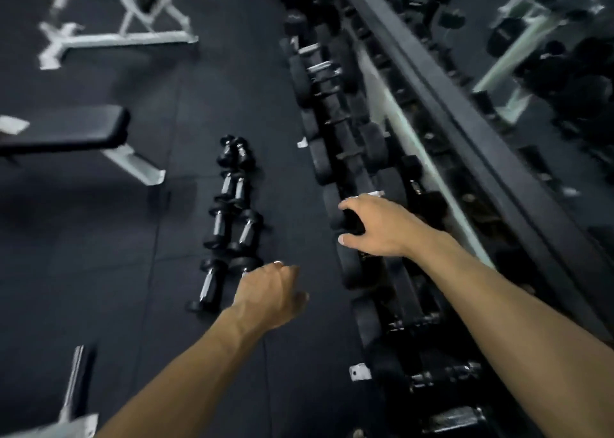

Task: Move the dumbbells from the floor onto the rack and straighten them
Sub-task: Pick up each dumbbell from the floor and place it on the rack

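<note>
— What is on the floor (99, 238)?
— It is a dark mat floor. Small dumbbells (229, 218) lie on it in two rows, side by side. A flat bench (66, 132) stands near them, and a white frame (116, 35) stands farther off.
— And the rack (382, 158)?
— It runs along the right side. Big black dumbbells (319, 158) sit on it in a long line.

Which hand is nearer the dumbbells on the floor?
Left. The left hand hangs just beside the nearest of the floor dumbbells; the right hand is over at the rack.
</note>
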Demonstrator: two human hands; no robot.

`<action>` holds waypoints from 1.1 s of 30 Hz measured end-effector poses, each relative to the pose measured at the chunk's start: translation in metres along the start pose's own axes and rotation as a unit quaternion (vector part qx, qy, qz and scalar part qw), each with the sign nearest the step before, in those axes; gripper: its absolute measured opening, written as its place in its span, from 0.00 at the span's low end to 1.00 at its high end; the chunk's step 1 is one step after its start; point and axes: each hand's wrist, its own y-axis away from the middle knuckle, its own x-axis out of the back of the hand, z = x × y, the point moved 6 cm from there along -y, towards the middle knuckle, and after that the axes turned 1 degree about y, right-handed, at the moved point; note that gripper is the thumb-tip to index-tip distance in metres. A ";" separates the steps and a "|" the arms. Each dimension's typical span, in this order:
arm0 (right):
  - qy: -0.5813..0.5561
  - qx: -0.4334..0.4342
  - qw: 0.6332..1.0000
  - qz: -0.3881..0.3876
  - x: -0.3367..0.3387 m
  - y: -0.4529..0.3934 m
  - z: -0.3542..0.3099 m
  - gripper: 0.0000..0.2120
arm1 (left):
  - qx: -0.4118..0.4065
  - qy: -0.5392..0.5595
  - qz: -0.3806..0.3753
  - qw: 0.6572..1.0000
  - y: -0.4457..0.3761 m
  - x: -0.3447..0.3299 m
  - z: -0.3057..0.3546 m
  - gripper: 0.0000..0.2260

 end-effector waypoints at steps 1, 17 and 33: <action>0.005 0.011 1.000 -0.010 -0.009 -0.014 -0.020 0.32 | 0.011 0.008 0.006 1.000 0.006 -0.002 -0.021 0.17; 0.017 0.096 0.981 -0.165 -0.178 -0.216 -0.150 0.31 | 0.195 0.156 -0.037 0.968 -0.014 -0.101 -0.241 0.20; 0.028 0.094 0.963 -0.250 -0.428 -0.461 -0.109 0.34 | 0.243 0.218 -0.126 0.937 -0.215 -0.337 -0.388 0.23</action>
